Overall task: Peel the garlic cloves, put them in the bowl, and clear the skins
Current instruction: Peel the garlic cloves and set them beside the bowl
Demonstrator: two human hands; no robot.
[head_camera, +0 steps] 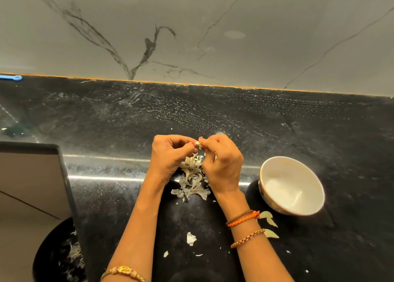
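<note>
Both hands are raised over the black counter [277, 122]. Between their fingertips sits a small garlic clove [197, 143]; my left hand [169, 156] and my right hand [223, 160] both pinch it, fingers curled. Under the hands lies a pile of pale garlic skins [191, 181]. More loose skin scraps [190, 238] lie nearer to me, between my forearms. A white bowl [277, 168] stands to the right of my right wrist; I see no cloves inside it. Two peeled cloves [269, 217] lie beside my right wrist below the bowl.
A black bin [57, 254] with skins in it stands below the counter edge at lower left. The counter's left edge [64, 164] drops to the floor. A marble wall [191, 36] backs the counter. A blue object [12, 77] lies at far left.
</note>
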